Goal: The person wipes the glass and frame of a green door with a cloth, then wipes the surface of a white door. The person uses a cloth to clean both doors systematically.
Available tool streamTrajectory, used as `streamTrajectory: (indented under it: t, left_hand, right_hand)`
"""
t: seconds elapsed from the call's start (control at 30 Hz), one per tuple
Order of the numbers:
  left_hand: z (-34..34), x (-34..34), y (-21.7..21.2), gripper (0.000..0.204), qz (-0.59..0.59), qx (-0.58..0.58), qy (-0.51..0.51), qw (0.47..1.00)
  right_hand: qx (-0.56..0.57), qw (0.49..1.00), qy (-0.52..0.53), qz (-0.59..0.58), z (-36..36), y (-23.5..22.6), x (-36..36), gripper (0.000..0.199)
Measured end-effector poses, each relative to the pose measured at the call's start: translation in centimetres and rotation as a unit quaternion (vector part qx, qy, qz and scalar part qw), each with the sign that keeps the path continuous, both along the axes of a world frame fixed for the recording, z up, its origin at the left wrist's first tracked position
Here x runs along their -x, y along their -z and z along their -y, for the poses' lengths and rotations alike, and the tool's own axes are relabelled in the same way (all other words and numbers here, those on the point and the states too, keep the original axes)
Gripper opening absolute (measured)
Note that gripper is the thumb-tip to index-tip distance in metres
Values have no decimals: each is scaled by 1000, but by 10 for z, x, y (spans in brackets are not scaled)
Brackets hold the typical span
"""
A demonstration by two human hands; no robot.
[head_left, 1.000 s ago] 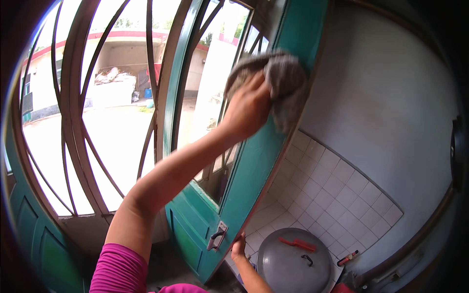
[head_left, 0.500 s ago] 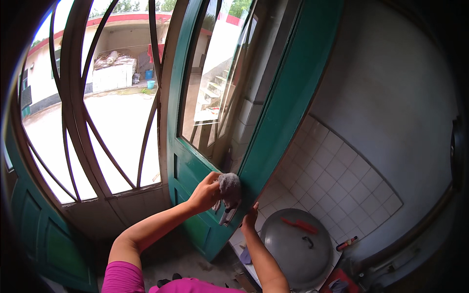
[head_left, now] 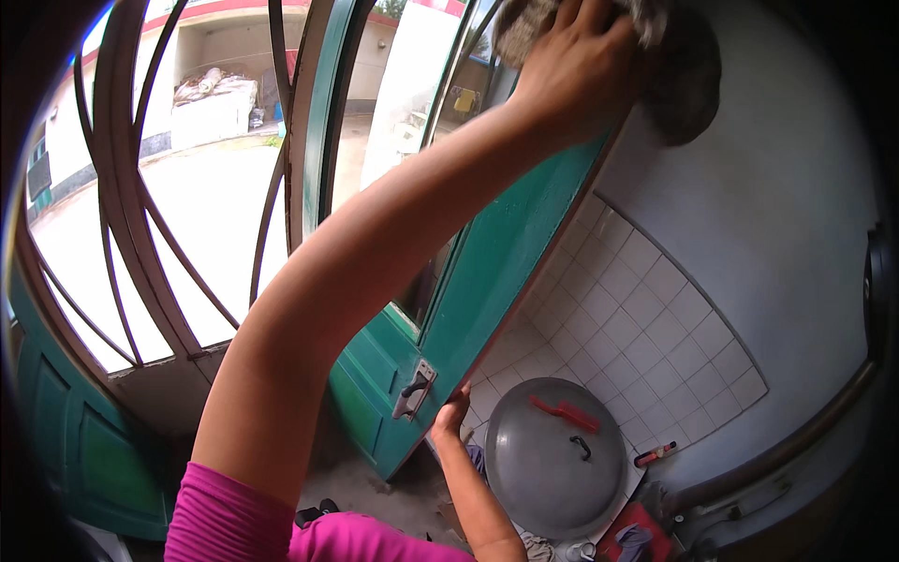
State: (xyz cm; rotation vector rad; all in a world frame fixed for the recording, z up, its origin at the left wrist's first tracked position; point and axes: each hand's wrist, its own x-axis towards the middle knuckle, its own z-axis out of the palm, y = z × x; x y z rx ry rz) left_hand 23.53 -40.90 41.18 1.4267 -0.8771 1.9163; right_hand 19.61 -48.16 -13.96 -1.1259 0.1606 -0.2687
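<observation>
My left hand (head_left: 590, 61) is raised to the upper part of the green door (head_left: 496, 267), its fingers closed on a grey cloth (head_left: 524, 33) that bunches out on both sides. That forearm crosses in front of the door's glass pane. Lower down, my right hand (head_left: 451, 415) grips the door's free edge, with some fingers hidden behind it. Beside it on the door's face is a metal handle plate with a dark lever handle (head_left: 412, 393). Right of my left hand, a dark rounded shape shows against the wall; whether it is shadow or cloth I cannot tell.
A large grey domed lid (head_left: 552, 468) with a red brush (head_left: 567, 412) on it sits on the tiled counter at right. A red-and-black tube-like item (head_left: 655, 454) lies by the wall. At left stand a barred metal gate (head_left: 122, 187) and another green door leaf (head_left: 84, 421).
My left hand has swept up from beside the handle to the door's upper part with the cloth, uncovering the handle. My right hand stays at the door edge. The view has shifted slightly.
</observation>
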Motion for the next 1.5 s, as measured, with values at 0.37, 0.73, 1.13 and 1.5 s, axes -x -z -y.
streamTrajectory:
  t: [0.37, 0.73, 1.13, 1.5]
  left_hand:
    - [-68, 62, 444, 41, -290, -282, -61, 912]
    - [-21, 11, 75, 44, -49, -18, 73, 996]
    - [-36, -18, 233, 30, -143, -121, -38, 982]
    - [-51, 48, 468, 50, -393, -180, 32, 901]
  right_hand:
    - [-246, 922, -206, 215, 18, 58, -62, 59]
    - [138, 980, 117, 85, 11, -4, -15, 56]
    - [37, 997, 73, 17, 8, -14, -4, 43]
    - [90, 986, 84, 110, 5, 19, -27, 44]
